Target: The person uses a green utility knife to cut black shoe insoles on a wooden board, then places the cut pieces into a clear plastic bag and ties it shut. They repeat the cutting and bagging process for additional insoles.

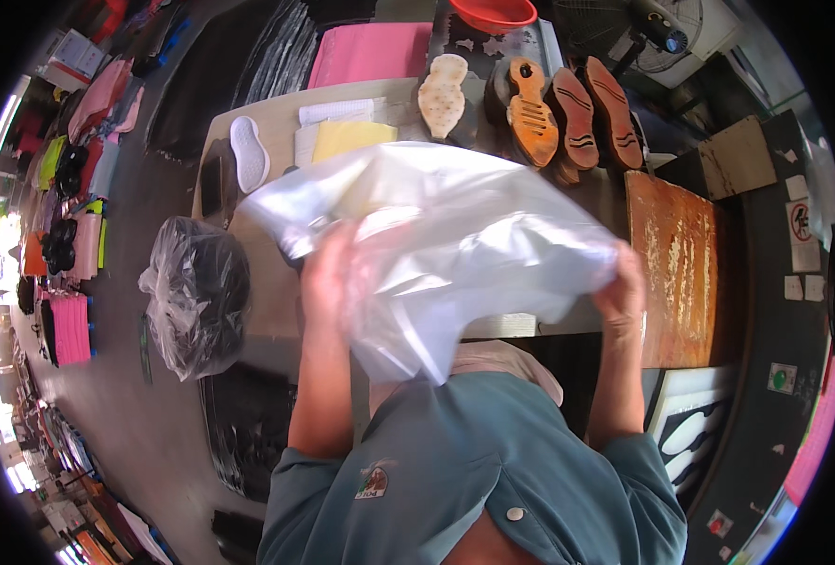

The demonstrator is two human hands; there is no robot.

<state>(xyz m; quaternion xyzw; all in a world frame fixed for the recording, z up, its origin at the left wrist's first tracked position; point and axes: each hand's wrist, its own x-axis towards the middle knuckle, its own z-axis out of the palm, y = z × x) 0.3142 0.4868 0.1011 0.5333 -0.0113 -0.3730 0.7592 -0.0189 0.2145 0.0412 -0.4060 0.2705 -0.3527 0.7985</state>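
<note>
Holding shiny plastic (474, 231) btwn L hand (327, 273) & R hand (626, 287), wide apart, over tbl (265, 297)

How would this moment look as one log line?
plastic: spread between hands, over table; left hand: at its left side, grip blurred; right hand: holding its right end; soles: beyond

Left hand (326, 275) blurred, basin (493, 13) cropped, yellow sheet (349, 141) part-hidden
</note>
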